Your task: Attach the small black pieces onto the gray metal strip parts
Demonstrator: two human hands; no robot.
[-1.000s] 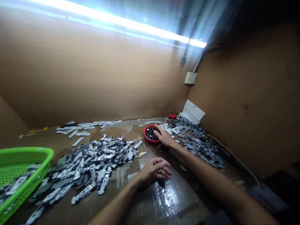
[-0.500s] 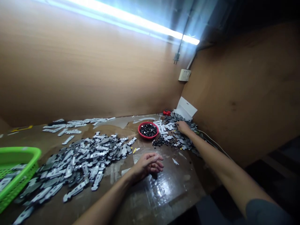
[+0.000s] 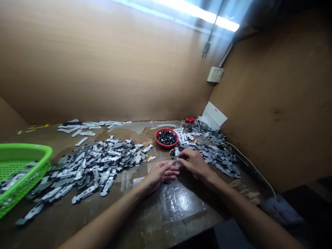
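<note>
My right hand (image 3: 193, 163) has come in over the table's middle, its fingertips pinching what looks like a small grey part (image 3: 177, 162). Just left of it lies my left hand (image 3: 160, 174), fingers together and almost touching the right fingertips. Whether the left hand holds anything is hidden. A broad heap of flat grey-and-white stamped parts (image 3: 95, 166) spreads to the left of both hands. Another heap of darker grey parts (image 3: 212, 154) lies to the right. Beyond the hands stands a red bowl (image 3: 167, 146) full of small black pieces (image 3: 166, 137).
A green plastic basket (image 3: 31, 147) holding grey parts sits at the left edge. The brown, taped table top (image 3: 181, 204) meets brown walls behind and right. A white card (image 3: 214, 116), a red object (image 3: 190, 120), a wall socket (image 3: 215, 74) and a pale cable (image 3: 249, 164) lie beyond.
My right hand has come back from the right heap to the middle, beside my left hand, and its fingers now pinch. The left hand has barely moved. The view has shifted slightly.
</note>
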